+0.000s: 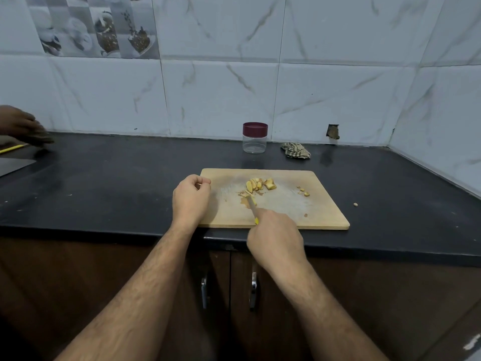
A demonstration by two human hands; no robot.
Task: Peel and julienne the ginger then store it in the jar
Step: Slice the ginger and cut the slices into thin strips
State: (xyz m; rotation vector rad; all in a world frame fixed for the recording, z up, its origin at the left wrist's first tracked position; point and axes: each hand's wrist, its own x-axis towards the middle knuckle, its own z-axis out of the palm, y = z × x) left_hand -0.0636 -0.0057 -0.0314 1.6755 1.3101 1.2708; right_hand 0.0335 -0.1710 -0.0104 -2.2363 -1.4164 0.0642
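While the right hand point(276, 237) grips a small knife with a yellow handle point(253, 207), its blade lies on the pale wooden cutting board point(325, 204) and its tip meets the sliced yellow ginger pieces point(259, 184) near the board's middle. The left hand point(191, 198) rests at the board's left edge with fingers loosely curled, holding nothing. A clear plastic jar with a dark red lid point(254, 138) stands closed on the black surface point(117, 178) behind the board, just beside a crumpled checked cloth point(296, 150).
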